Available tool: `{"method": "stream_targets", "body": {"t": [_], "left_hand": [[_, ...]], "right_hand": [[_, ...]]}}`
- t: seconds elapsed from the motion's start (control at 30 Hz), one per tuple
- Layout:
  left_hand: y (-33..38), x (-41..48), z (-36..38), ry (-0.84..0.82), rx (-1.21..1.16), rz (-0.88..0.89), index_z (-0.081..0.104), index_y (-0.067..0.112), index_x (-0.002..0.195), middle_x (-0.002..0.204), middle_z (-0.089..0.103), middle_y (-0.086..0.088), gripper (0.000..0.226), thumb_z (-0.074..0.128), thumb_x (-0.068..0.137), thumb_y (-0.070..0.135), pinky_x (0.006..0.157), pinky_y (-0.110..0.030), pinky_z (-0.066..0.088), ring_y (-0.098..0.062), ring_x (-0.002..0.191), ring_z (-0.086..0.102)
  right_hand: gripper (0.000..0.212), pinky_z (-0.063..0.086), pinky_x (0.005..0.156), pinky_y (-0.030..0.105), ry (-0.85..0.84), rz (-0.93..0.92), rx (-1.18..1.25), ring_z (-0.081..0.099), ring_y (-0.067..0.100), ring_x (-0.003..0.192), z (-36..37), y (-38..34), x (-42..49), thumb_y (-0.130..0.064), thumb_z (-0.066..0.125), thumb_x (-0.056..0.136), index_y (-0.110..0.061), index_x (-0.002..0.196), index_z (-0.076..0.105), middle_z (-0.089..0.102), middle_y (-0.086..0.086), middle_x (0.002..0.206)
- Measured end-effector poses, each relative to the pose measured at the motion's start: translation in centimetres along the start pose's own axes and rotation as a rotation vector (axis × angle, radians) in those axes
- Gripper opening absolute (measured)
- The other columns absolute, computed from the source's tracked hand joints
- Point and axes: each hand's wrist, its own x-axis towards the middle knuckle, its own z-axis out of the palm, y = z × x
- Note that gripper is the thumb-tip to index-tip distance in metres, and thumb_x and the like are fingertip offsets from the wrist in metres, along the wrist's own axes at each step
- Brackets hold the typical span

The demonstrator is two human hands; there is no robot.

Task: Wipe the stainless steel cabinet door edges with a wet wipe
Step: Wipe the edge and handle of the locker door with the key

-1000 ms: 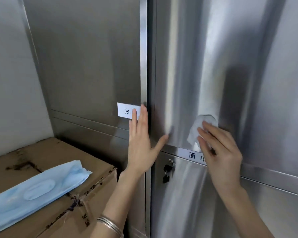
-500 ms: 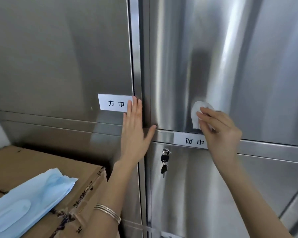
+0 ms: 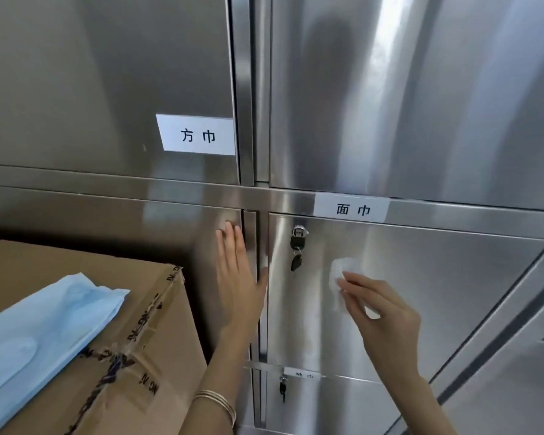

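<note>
Nearest the camera, thin bangles (image 3: 217, 403) are worn on the left wrist. To the left of that arm a cardboard box (image 3: 139, 356) is seen, with a pale blue wipe pack (image 3: 38, 334) laid on top. The left hand (image 3: 237, 281) is laid flat and open, fingers straight and together, against the lower left door (image 3: 107, 215). Its thumb is spread across the vertical seam to the neighbouring door's edge. To its right, the right hand (image 3: 380, 312) is pressed to the lower right cabinet door (image 3: 453, 293). The wet wipe (image 3: 341, 274) is gripped under its bent fingers and thumb, against the steel, with part of it showing beyond the fingertips. Between the two hands and slightly higher, a padlock (image 3: 297, 243) with a key hung from it is fixed near that door's left edge. Above the right hand a white label (image 3: 352, 209) is stuck on the horizontal rail. Farther up, above the left hand, a second label (image 3: 198, 135) is stuck on the upper left door.
</note>
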Motion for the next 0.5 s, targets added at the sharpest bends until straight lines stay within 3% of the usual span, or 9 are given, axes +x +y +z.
{"method": "stream_targets", "body": {"t": [0.1, 0.23, 0.5], "left_hand": [[-0.3, 0.1, 0.6, -0.001, 0.115, -0.007, 0.012, 0.004, 0.149, 0.157, 0.019, -0.017, 0.107, 0.082, 0.071, 0.028, 0.116, -0.046, 0.025, -0.034, 0.145, 0.015], [-0.6, 0.2, 0.9, 0.002, 0.171, -0.015, 0.017, 0.005, 0.151, 0.158, 0.019, -0.015, 0.1, 0.077, 0.075, 0.031, 0.114, -0.047, 0.03, -0.031, 0.146, 0.015], [-0.6, -2.3, 0.2, -0.028, 0.162, -0.091, 0.007, 0.014, 0.151, 0.16, 0.016, -0.003, 0.099, 0.072, 0.077, 0.027, 0.119, -0.046, 0.02, -0.014, 0.146, 0.011]], "right_hand": [[0.02, 0.051, 0.077, 0.019, -0.007, 0.029, -0.021, 0.066, 0.015, 0.082, -0.3, 0.0, -1.5, -0.001, 0.072, 0.073, -0.014, 0.088, 0.075, 0.07, -0.005, 0.094], [0.018, 0.05, 0.075, 0.02, -0.014, 0.043, -0.081, 0.063, 0.009, 0.081, -2.1, 0.9, -2.1, -0.004, 0.07, 0.074, -0.014, 0.087, 0.076, 0.07, -0.006, 0.094], [0.019, 0.049, 0.076, 0.018, -0.083, -0.023, -0.032, 0.061, 0.004, 0.084, -5.3, 2.5, -1.6, -0.002, 0.072, 0.072, -0.015, 0.085, 0.076, 0.07, -0.007, 0.094]]}}
